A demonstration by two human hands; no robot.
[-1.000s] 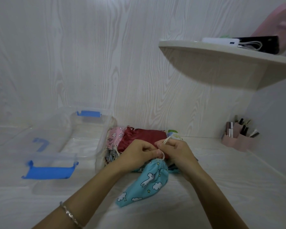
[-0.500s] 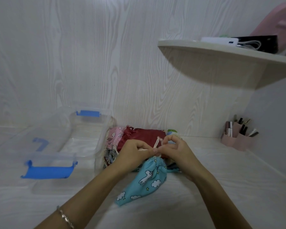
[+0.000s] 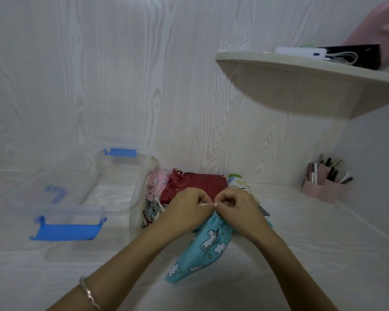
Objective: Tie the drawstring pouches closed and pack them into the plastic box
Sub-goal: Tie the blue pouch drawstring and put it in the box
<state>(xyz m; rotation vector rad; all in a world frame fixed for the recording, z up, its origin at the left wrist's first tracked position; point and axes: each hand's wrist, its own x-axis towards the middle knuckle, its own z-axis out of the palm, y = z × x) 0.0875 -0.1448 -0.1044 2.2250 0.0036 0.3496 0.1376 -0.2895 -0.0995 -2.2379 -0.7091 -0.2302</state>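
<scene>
– While both hands are bunched at the neck of the blue pouch [image 3: 202,250], what exactly has hold of what?

– Left hand [image 3: 189,207] and right hand [image 3: 238,205] are almost knuckle to knuckle, all fingers curled in. Each pinches one end of the pale cord [image 3: 208,205], which runs taut across the small gap between them. The pouch lies on the surface [image 3: 301,254] with its gathered neck under the hands and its body trailing toward the person (unicorn and cloud print, soft cloth, looks nearly flat).

– Knot made?

– Cannot tell, because the fingers hide the crossing. My reading is that this is the tightening pull.

– How to do it well?

– Draw the two ends apart level and with even force, so the knot seats against the gathered neck and not partway up the cord. Pinch close to the knot, since thin cord is likely to slip. Leave the pouch body on the surface as an anchor. Check that the mouth is fully puckered before cinching.

– And after?

– The plastic box [image 3: 142,185] stands open at the left, just beside the heap of other pouches, red pouch [image 3: 195,185] and pink pouch [image 3: 158,182] among them. No pouch shows inside it, so packing looks barely begun. Lay this one flat to save room.
</scene>
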